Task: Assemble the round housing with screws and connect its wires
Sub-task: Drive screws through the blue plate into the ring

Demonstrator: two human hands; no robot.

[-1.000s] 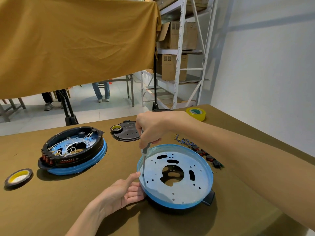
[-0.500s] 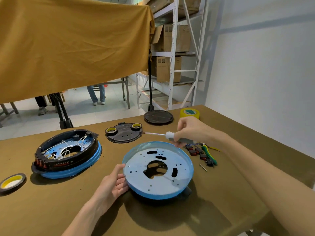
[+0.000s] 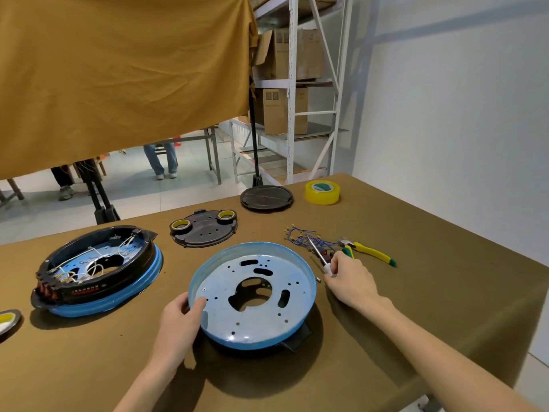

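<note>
A round blue housing (image 3: 252, 319) with a perforated plate lies in front of me on the brown table. My left hand (image 3: 181, 322) grips its left rim, thumb over the edge. My right hand (image 3: 347, 282) rests on the table just right of the housing and holds a small screwdriver (image 3: 319, 255), whose shaft points back toward a bundle of blue wires (image 3: 303, 237). A small screw (image 3: 318, 279) lies beside the hand. A second housing (image 3: 98, 272), black over blue with white wires inside, sits at the left.
Yellow-green pliers (image 3: 371, 252) lie right of the wires. A black cover (image 3: 205, 228) carrying two tape rolls and a black disc (image 3: 266, 198) sit further back, with a yellow tape roll (image 3: 322, 191) beyond. Another tape roll (image 3: 7, 321) is at the left edge.
My right hand lifted the screwdriver out of the plate and carried it right, down to the table beside the wires. My left hand shifted onto the housing's left rim.
</note>
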